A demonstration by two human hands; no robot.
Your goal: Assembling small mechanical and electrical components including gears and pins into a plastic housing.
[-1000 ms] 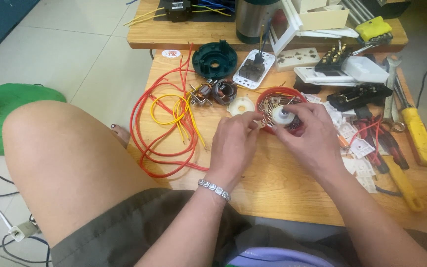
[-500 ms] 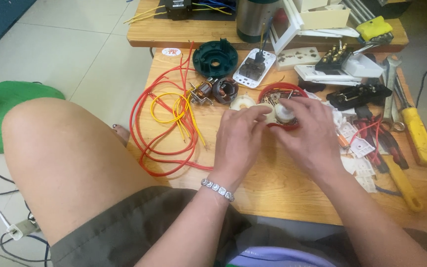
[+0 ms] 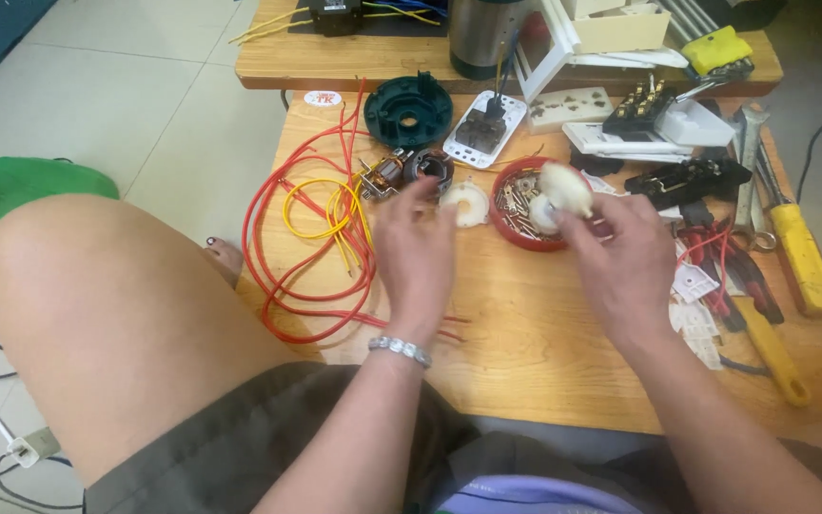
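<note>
At frame centre the right hand [image 3: 625, 257] pinches a white part [image 3: 565, 187] above the red lid [image 3: 525, 228], while the left hand [image 3: 418, 249] hovers open-fingered; hold it level and support it underneath.
</note>
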